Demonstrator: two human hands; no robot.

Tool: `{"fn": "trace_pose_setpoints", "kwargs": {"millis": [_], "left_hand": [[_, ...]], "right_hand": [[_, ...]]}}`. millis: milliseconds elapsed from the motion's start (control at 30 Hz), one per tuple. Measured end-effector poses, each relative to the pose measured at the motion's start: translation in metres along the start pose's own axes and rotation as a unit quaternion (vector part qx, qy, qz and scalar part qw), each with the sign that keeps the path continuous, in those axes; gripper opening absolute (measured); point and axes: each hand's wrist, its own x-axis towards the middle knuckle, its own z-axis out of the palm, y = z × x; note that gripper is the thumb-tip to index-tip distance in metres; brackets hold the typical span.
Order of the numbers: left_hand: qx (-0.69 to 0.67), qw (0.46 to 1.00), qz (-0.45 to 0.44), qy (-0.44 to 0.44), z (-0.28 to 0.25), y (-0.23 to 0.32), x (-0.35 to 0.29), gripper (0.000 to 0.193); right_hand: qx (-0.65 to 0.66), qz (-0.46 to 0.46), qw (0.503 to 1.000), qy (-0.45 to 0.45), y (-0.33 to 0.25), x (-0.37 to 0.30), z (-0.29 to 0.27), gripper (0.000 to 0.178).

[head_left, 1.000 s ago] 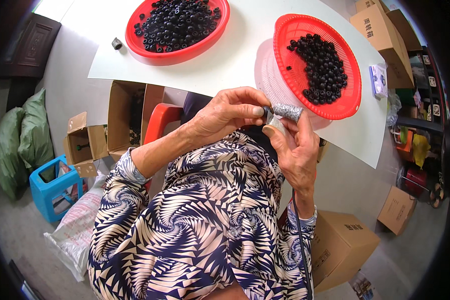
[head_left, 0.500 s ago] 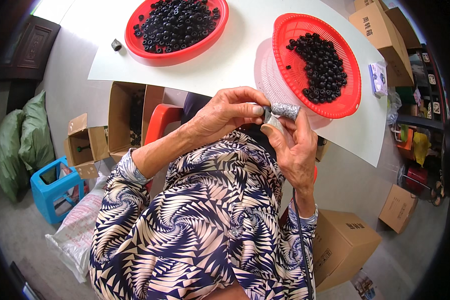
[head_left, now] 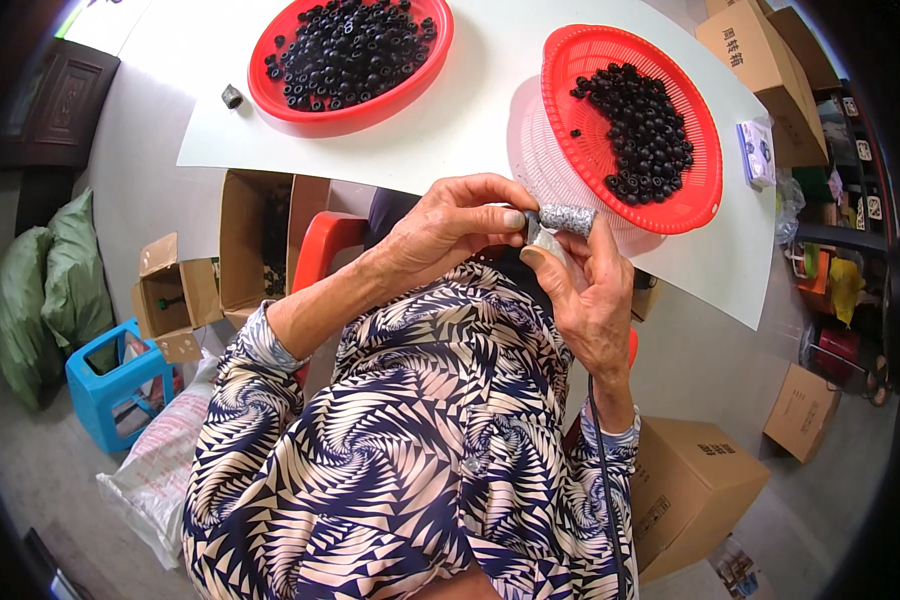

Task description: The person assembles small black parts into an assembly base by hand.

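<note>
Above my lap, at the table's near edge, my two hands meet. My left hand (head_left: 470, 218) pinches a small black ring-like part (head_left: 532, 218) between thumb and forefinger. My right hand (head_left: 588, 292) is closed around a short, grey speckled cylinder (head_left: 567, 219) that looks like a wrapped tool handle; its end meets the black part. A thin dark edge shows between the thumbs, too small to make out. Some whitish wrapping (head_left: 550, 243) lies by my right thumb. Beyond my hands, a red basket (head_left: 705, 135) holds many black rings (head_left: 645, 140).
On the white table (head_left: 470, 130) stands a second red basket (head_left: 270, 105) with more black rings. A small dark piece (head_left: 232, 97) lies beside it. A purple-white packet (head_left: 756, 155) is at the right edge. Cartons (head_left: 705, 490), a blue stool (head_left: 105, 385) and green sacks (head_left: 70, 270) surround me.
The whole view has shifted slightly. My hands keep the same hold on the black part and the grey cylinder, with hardly any visible movement.
</note>
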Motion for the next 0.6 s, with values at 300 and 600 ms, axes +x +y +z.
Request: {"fn": "trace_pose_setpoints", "kwargs": {"millis": [300,600], "left_hand": [[0.010,1.000,0.009,-0.003,-0.001,0.001,-0.002,0.022],[0.078,0.995,0.062,-0.008,0.002,0.003,-0.002,0.018]], "right_hand": [[0.003,0.009,1.000,-0.010,0.004,0.000,0.001,0.031],[0.021,-0.013,1.000,-0.004,0.015,-0.002,0.007,0.030]]}}
